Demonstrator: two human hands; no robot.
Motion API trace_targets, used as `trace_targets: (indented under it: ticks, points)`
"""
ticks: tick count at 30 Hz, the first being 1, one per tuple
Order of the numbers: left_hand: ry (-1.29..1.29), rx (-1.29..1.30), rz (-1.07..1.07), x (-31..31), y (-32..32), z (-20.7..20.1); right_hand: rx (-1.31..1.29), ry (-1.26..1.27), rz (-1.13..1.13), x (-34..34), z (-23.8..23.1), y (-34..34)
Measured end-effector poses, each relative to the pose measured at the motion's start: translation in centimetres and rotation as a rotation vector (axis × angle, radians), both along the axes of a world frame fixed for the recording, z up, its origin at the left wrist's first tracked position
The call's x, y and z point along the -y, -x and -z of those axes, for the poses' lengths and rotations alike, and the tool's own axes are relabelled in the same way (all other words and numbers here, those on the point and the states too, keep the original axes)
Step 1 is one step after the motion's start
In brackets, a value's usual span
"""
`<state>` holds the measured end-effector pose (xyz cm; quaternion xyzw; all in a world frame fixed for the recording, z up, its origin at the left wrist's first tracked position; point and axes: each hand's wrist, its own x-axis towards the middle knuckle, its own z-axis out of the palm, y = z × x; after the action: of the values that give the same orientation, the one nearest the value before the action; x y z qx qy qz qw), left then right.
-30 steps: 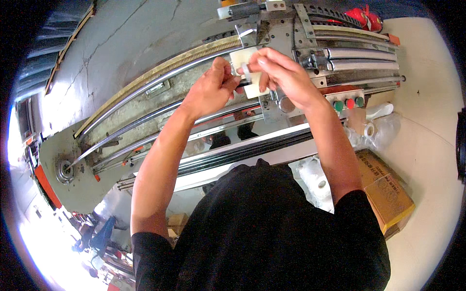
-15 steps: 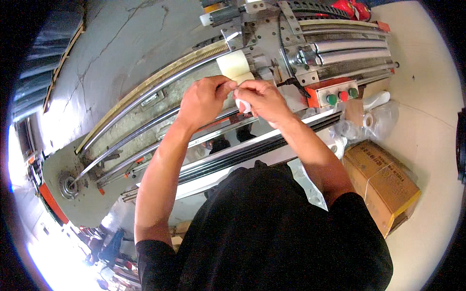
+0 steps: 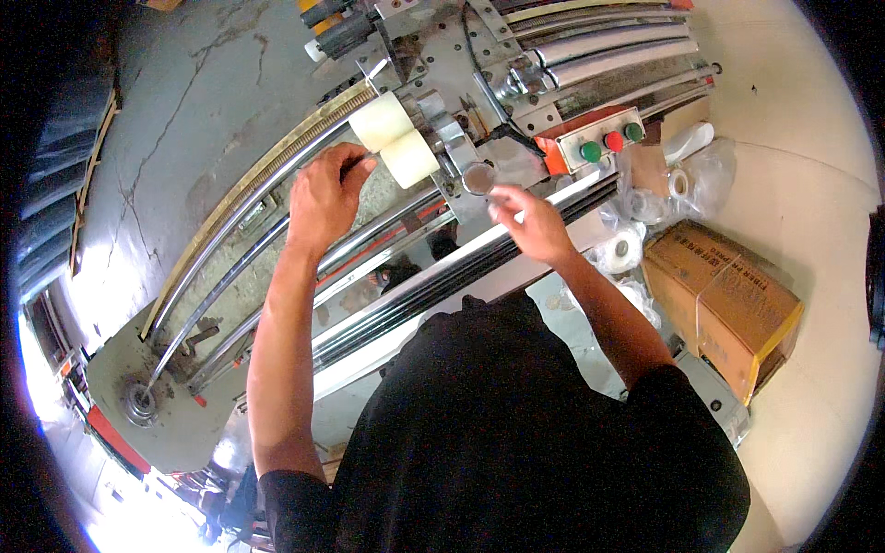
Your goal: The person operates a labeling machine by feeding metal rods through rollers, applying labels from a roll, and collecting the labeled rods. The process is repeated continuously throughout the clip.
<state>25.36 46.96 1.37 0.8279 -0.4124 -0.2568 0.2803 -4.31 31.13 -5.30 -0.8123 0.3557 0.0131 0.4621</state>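
Observation:
My left hand (image 3: 324, 201) is over the machine's rails, at the left of two cream rollers (image 3: 395, 138). Its fingers curl in toward the thumb; anything between them is hidden. My right hand (image 3: 536, 228) hovers over the front rail, thumb and forefinger apart, with nothing visible in it. Just beyond its fingertips is a round grey disc (image 3: 477, 179), mounted by the machine's metal carriage (image 3: 433, 69). The rollers sit side by side at the left of this carriage, and their cream surfaces are in full view.
A control box with green and red buttons (image 3: 602, 146) is right of the carriage. Farther right lie clear plastic bags (image 3: 719, 175), a white roll (image 3: 619, 249) and a strapped cardboard box (image 3: 724, 309). Long steel rods (image 3: 226, 260) run left to the machine's end plate (image 3: 175, 405).
My hands, together before at the rollers, have parted: left hand leftward, right hand toward the round disc. The white material at my right hand no longer shows there. The view has shifted.

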Motion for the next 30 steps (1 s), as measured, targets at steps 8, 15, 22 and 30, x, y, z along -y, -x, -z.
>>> trace_targets:
  ticks: [8,15,22,30]
  points:
    - [0.042,-0.044,-0.016,-0.7,0.6,1.1,0.03,0.876,-0.146,2.3,6.6,-3.9]
    - [-0.005,-0.069,0.036,-1.1,1.4,0.2,0.034,0.775,-0.298,-0.3,2.7,-1.4]
    - [0.026,-0.062,0.105,-1.6,2.0,0.1,0.148,-0.507,-0.442,-7.6,-1.2,-8.9]
    - [0.111,-0.301,-0.253,-5.7,1.6,0.1,0.463,-1.145,0.169,-16.6,5.1,-18.1]
